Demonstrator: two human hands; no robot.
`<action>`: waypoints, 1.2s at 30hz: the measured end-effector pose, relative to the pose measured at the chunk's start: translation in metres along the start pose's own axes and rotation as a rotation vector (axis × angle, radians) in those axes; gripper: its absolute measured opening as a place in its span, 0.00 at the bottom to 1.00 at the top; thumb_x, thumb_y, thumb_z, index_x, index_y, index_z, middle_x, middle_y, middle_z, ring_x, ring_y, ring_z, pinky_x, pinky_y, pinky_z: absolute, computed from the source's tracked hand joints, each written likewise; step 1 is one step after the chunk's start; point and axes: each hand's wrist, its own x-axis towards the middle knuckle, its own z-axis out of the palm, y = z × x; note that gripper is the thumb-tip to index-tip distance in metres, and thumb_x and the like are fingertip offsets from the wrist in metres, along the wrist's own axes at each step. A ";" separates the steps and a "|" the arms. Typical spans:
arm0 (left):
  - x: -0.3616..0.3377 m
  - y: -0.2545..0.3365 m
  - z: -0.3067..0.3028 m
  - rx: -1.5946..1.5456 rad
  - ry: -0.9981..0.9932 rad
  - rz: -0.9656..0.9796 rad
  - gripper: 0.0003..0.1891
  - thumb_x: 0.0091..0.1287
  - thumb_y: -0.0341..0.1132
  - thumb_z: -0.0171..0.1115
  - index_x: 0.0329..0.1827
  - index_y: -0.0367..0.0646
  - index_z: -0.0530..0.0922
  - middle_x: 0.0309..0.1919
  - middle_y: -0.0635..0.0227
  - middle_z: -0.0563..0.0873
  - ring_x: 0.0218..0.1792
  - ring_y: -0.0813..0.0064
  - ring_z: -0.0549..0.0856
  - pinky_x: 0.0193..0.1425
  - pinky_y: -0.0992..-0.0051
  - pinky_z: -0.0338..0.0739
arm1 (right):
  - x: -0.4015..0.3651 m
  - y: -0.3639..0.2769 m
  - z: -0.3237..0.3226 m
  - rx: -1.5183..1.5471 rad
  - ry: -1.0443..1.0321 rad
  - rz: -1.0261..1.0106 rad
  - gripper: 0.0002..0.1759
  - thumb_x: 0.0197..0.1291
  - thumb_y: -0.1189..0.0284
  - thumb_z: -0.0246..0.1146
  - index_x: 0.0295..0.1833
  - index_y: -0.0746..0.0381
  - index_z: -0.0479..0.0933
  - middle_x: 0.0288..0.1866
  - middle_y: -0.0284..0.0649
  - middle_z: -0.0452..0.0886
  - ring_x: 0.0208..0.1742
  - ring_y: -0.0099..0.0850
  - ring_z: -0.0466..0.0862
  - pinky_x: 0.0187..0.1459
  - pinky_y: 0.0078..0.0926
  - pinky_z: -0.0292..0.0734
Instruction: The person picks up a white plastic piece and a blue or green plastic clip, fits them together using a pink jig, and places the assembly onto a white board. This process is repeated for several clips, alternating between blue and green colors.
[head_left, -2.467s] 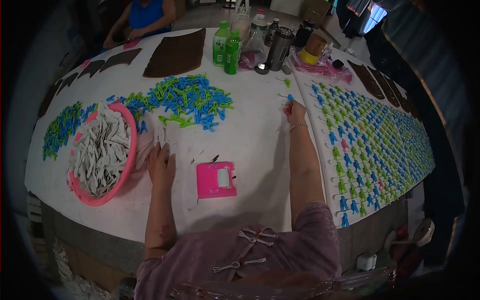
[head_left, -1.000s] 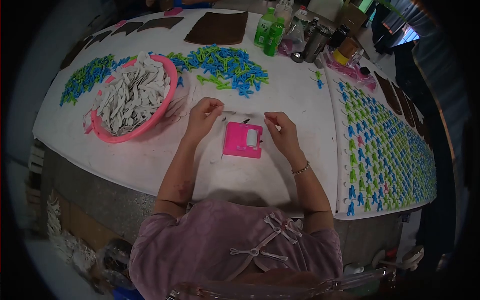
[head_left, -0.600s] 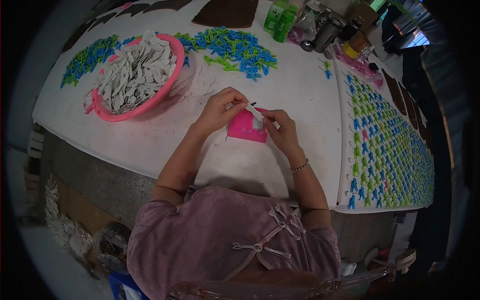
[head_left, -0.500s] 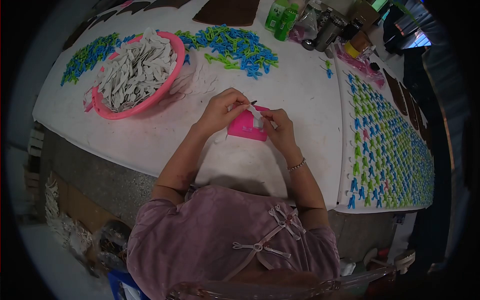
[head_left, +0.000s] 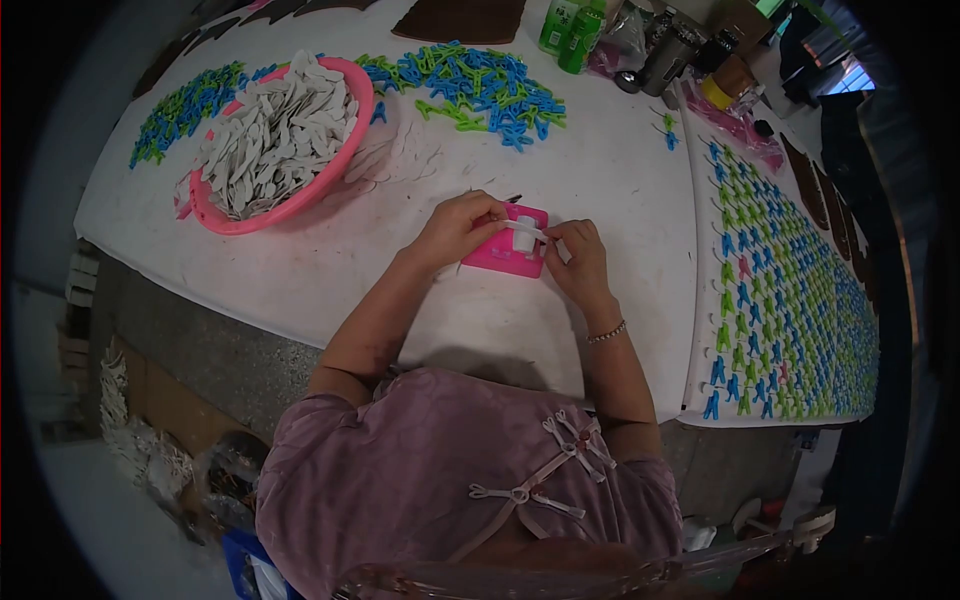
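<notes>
the left hand (head_left: pixel 462 225) and right hand (head_left: pixel 580 262) each pinch one end of a small white flat strip (head_left: pixel 525 233), keeping it level across the flat pink plastic block (head_left: pixel 495 258) on the white table (head_left: pixel 610 190). a round pink basin (head_left: pixel 250 225) of white pieces sits within left reach.

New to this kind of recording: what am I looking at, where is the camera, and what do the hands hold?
No machine: a person works bare-handed, and the one camera sits on their head, looking down. The left hand and right hand pinch a small white piece over a pink box on the white table. Further off are a pink basin of white pieces, a pile of blue and green clips, a board with clips in rows, and bottles.
</notes>
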 end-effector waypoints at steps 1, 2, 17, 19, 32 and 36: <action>0.001 0.000 0.002 0.006 -0.008 -0.009 0.06 0.59 0.28 0.65 0.38 0.40 0.79 0.32 0.63 0.82 0.35 0.68 0.82 0.39 0.72 0.76 | 0.000 0.000 -0.001 0.001 0.001 0.002 0.09 0.47 0.80 0.63 0.37 0.62 0.79 0.35 0.39 0.80 0.39 0.40 0.77 0.42 0.36 0.74; 0.001 -0.001 0.003 0.013 -0.016 -0.018 0.06 0.59 0.29 0.66 0.37 0.41 0.79 0.32 0.64 0.82 0.34 0.67 0.82 0.39 0.71 0.76 | -0.001 0.001 -0.002 -0.023 -0.002 0.000 0.09 0.48 0.81 0.63 0.37 0.62 0.78 0.34 0.39 0.79 0.39 0.39 0.77 0.41 0.35 0.74; 0.016 -0.001 0.027 0.160 -0.034 0.122 0.04 0.57 0.34 0.67 0.31 0.48 0.79 0.32 0.71 0.81 0.41 0.66 0.79 0.47 0.66 0.67 | 0.025 -0.012 -0.004 0.554 0.077 0.218 0.19 0.53 0.85 0.60 0.51 0.61 0.72 0.38 0.32 0.74 0.42 0.22 0.74 0.47 0.20 0.71; 0.016 -0.001 0.027 0.140 -0.018 0.105 0.04 0.57 0.34 0.67 0.31 0.48 0.79 0.32 0.71 0.81 0.41 0.66 0.79 0.47 0.66 0.67 | 0.024 -0.009 0.002 0.691 0.053 0.250 0.20 0.53 0.85 0.60 0.53 0.61 0.70 0.40 0.32 0.74 0.42 0.21 0.74 0.48 0.19 0.70; 0.017 0.030 0.000 -0.038 0.114 0.170 0.14 0.51 0.30 0.68 0.41 0.44 0.76 0.38 0.67 0.82 0.42 0.63 0.79 0.53 0.66 0.69 | 0.015 -0.012 0.025 0.425 -0.073 0.268 0.18 0.53 0.84 0.60 0.51 0.62 0.71 0.41 0.34 0.74 0.41 0.23 0.74 0.42 0.22 0.74; 0.014 0.019 -0.003 0.027 0.109 0.164 0.13 0.52 0.30 0.67 0.41 0.44 0.77 0.36 0.68 0.82 0.41 0.63 0.79 0.52 0.66 0.70 | 0.012 -0.008 0.021 0.215 -0.086 0.192 0.17 0.51 0.82 0.61 0.50 0.64 0.73 0.42 0.40 0.76 0.40 0.30 0.77 0.43 0.27 0.75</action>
